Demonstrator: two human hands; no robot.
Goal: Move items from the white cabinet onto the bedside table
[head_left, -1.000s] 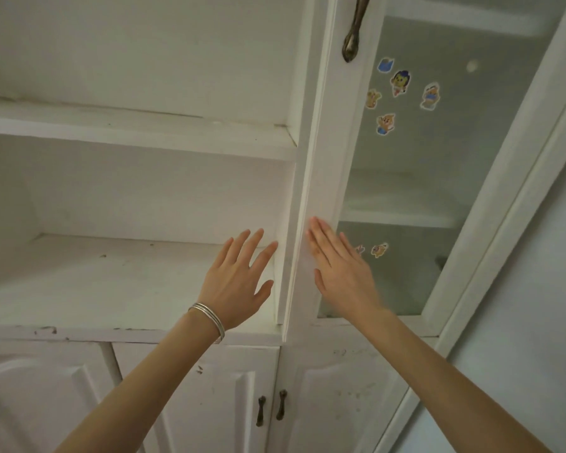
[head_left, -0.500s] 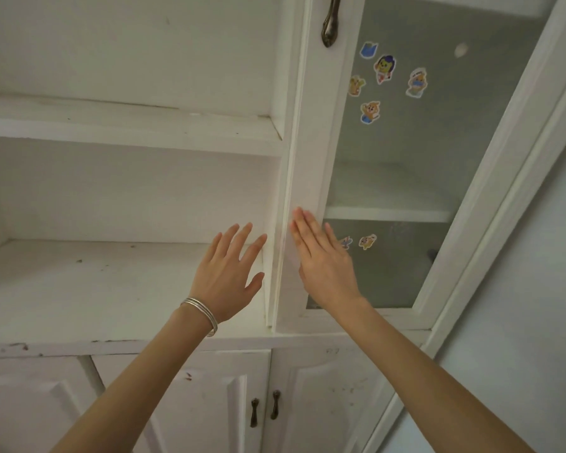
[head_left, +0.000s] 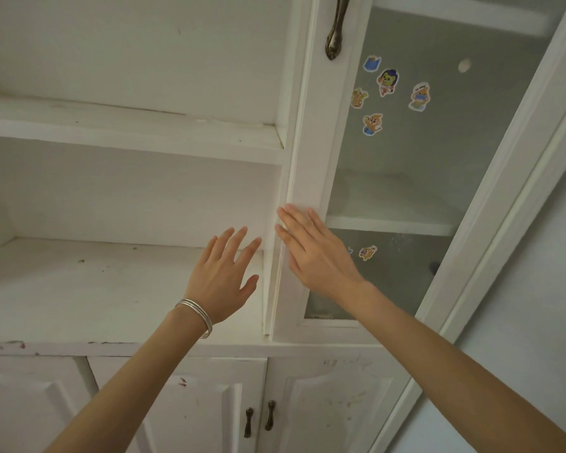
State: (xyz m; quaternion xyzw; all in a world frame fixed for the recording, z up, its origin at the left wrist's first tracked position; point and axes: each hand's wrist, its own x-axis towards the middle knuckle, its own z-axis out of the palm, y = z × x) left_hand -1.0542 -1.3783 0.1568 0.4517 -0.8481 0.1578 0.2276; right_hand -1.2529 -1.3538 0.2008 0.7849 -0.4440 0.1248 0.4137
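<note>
**First inspector:** What do we record against the earlier frames?

**Second inspector:** Very little. The tall white wooden cabinet (head_left: 128, 135) sits slightly further left in the view than a second ago. Both hands keep the same posture and the same places against the door. We cannot tell whether the door itself has swung.

**First inspector:** And the hands?

**Second inspector:** The right hand (head_left: 317, 253) is fully open, its fingers (head_left: 294, 220) straight and close together. They lie flat on the white stile of the frosted-glass cabinet door (head_left: 311, 158), near its free edge, and grip nothing. The left hand (head_left: 223, 276), with thin silver bangles (head_left: 195, 313) at the wrist, is also open, fingers spread and thumb out. It is raised before the lower open shelf (head_left: 79, 289), just left of the door edge, and holds nothing. We cannot tell whether it touches the wood.

**First inspector:** Position and axis of the cabinet?

**Second inspector:** It fills the view ahead of and above us, its front facing us. The door's long axis runs upright, leaning up and to the right in the view. A dark bronze handle (head_left: 335, 34) lies along the stile near the top. Small cartoon stickers (head_left: 388, 81) are on the glass. The shelves run crosswise. Below them we note white panelled lower doors (head_left: 183, 403) standing closed, with two small dark handles (head_left: 258, 416) side by side.
</note>
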